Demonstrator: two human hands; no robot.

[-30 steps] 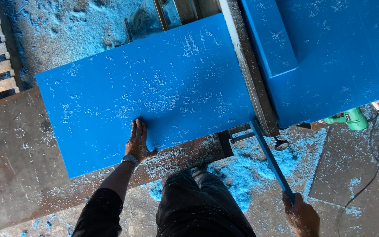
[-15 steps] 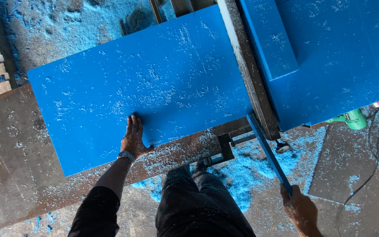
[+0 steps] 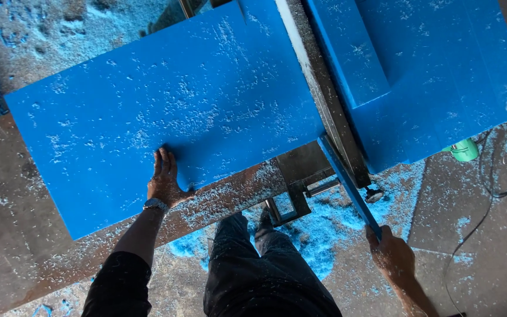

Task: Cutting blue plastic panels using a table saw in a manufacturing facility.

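Head view: left hand (image 3: 164, 183) lies flat, steadying the slab (image 3: 165, 111) at centre; right hand (image 3: 391, 255) grips a strip (image 3: 347, 185), lower right.

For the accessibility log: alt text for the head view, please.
Seen from above, a person's left hand presses flat on a large blue foam slab on a dusty metal table, while the right hand grips a thin blue strip. Blue shavings cover the floor.
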